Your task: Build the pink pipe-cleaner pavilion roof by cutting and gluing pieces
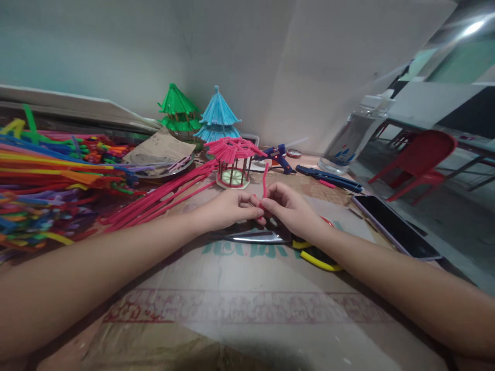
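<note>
Head view: multicolored stem pile (pixel 46 167) fills left edge; yellow-handled scissors (pixel 323 262) lie partly hidden below center; pink-roofed model (pixel 234 149) stands above center; left hand (pixel 234 208) and right hand (pixel 292 208) meet mid-frame, both grips pinching pink stem (pixel 265 180) at center.

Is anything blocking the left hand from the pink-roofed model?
Nothing visible is: the pink-roofed model stands just beyond the left hand, and the upright end of the red pipe cleaner rises to the right.

Head camera: looks forward and down over printed sheet (pixel 247 278), toward wall (pixel 240 56); left hand (pixel 232 208) and right hand (pixel 291 208) near, mid-frame.
</note>
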### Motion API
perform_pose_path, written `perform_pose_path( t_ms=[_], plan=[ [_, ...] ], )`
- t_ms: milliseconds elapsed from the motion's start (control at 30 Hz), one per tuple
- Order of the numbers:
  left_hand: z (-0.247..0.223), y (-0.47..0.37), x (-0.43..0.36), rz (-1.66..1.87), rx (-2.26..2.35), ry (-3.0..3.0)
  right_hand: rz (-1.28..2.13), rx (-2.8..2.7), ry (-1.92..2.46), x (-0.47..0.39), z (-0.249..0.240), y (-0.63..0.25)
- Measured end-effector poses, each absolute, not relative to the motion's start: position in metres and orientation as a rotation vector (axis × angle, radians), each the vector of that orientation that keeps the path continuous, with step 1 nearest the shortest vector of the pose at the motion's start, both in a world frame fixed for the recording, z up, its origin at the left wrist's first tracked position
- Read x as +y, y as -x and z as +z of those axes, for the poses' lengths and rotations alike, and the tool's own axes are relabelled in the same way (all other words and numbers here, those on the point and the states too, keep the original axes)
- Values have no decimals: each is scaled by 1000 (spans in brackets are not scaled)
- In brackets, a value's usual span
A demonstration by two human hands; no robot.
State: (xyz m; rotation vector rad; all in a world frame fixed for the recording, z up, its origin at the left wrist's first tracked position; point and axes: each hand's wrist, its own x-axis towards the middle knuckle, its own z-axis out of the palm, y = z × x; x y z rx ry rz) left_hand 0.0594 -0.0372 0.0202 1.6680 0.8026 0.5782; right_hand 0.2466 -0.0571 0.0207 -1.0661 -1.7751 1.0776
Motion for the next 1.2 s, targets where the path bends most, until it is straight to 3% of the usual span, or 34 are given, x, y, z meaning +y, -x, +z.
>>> perform_pose_path(
  t_ms=[700, 1000, 1200],
  plan=[
    [20, -59, -37, 588, 837, -1580, 1083, -1712, 1113, -52, 25, -260],
    [19, -57, -33, 630, 918, -1686, 311, -2248, 1200, -68, 22, -254],
    [22, -60, -38, 634, 943, -1740, 72, -2328, 1230, -68, 17, -251]
  ],
)
